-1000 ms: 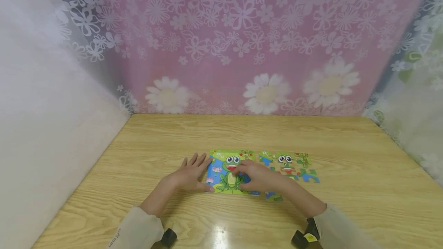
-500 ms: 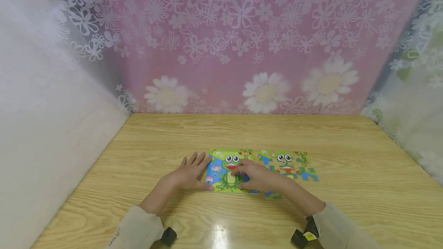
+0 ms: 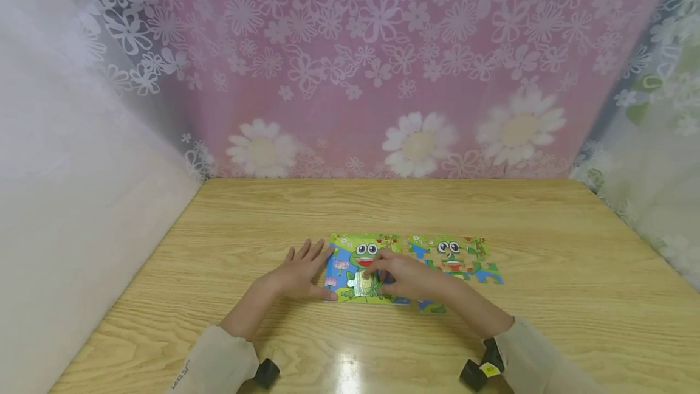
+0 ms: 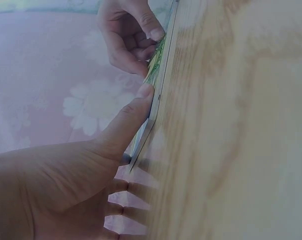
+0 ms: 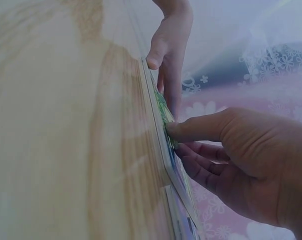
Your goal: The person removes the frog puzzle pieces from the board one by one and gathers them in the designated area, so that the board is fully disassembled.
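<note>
A frog jigsaw puzzle lies flat on the table, its picture facing up. My left hand rests at its left edge with spread fingers, the thumb touching the near left corner. Over the frog's belly, my right hand pinches a glossy puzzle piece between thumb and fingers. That piece catches the light and looks tilted against the picture around it. In the right wrist view the right thumb and fingertips are low on the puzzle's green surface. The right hand hides part of the puzzle's right side.
Right of the puzzle lies a second frog picture in loose, partly separated pieces, several of them beneath or beside the right forearm. The wooden table ends at a pink flowered curtain, with pale cloth at both sides.
The belly piece under my right fingers has tipped up and now shines, with its outline showing. The right fingers shifted slightly; the left hand stayed in place.
</note>
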A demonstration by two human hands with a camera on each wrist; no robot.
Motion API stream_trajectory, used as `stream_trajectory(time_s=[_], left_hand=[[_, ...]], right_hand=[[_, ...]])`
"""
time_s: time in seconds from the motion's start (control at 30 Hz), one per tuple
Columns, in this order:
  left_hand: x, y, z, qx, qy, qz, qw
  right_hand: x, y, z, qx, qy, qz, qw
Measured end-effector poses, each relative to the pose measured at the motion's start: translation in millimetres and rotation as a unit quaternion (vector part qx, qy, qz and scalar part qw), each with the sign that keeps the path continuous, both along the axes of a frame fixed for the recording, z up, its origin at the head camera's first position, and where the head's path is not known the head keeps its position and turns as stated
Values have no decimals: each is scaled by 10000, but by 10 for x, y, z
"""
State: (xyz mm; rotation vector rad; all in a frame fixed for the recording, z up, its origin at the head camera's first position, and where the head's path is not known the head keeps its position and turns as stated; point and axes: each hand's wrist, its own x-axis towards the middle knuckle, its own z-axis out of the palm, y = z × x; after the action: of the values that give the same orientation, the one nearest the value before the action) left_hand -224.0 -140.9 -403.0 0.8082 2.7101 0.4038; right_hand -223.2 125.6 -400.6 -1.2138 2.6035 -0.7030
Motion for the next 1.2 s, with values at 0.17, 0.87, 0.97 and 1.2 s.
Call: stream_trajectory(time_s=[0.17,0.87,0.97,1.2], left_hand=[[-2,3,3,-23,12,1,10000],[-5,2,22,25,8,-14,10000],[-3,3,37,75,-26,-40,10000],[-3,-4,18,78,-4,-70,9999]], right_hand=[[-4,-3,9,-18,-16,-61,10000],[-40,12,-38,-547,-450,-233,9972],[-45,24,-23,-573,-460,-213,9971],[-49,109,30,-666,-568,-87,9961]])
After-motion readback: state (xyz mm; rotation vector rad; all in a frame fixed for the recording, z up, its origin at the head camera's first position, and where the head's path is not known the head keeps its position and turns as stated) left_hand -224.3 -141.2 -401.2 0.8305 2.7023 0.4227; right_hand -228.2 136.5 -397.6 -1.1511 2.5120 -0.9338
